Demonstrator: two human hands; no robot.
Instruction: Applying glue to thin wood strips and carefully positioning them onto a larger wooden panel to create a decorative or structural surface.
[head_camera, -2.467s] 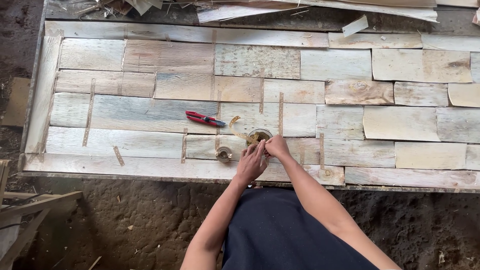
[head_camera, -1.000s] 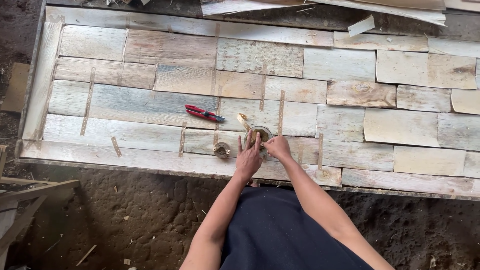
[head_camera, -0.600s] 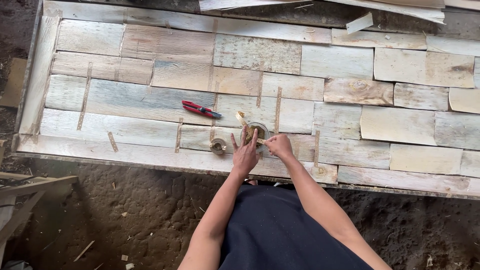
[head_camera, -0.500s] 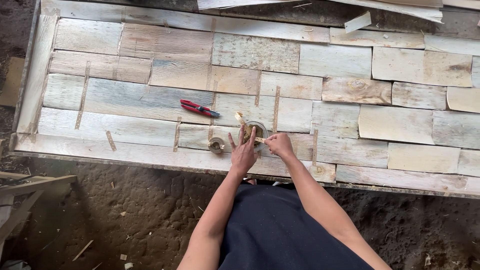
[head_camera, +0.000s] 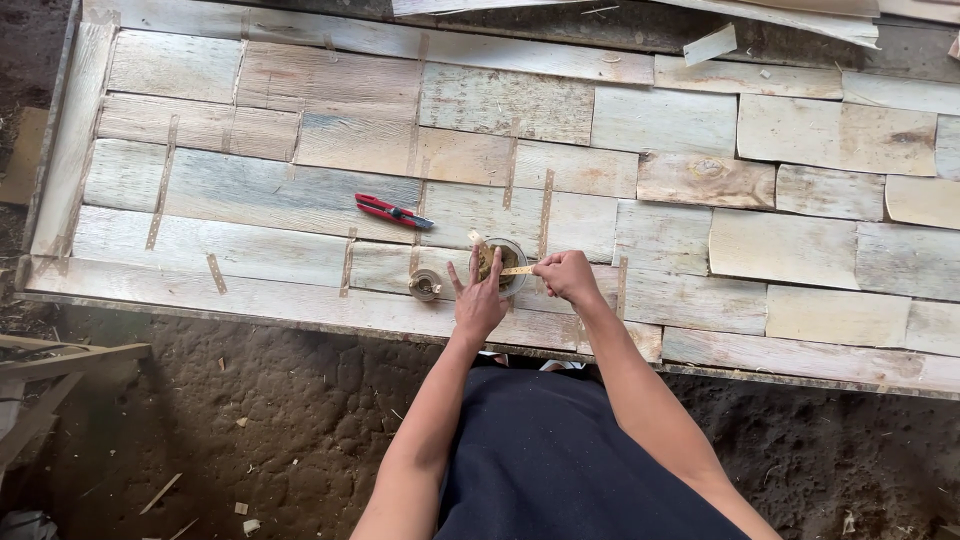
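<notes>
Left hand (head_camera: 478, 300) spread on bowl (head_camera: 500, 262), right hand (head_camera: 566, 275) gripping stick (head_camera: 517, 270)

both bare forearms reach forward and converge. the left hand (head_camera: 480, 300) lies palm-down with fingers spread and pointing away from the body. the right hand (head_camera: 565, 277) sits just beside it, curled into a loose fist, knuckles up, wrist slightly bent.

Rough woodworking yard: patchwork plank panel (head_camera: 300, 190) on dirt floor (head_camera: 250, 420), offcuts
</notes>
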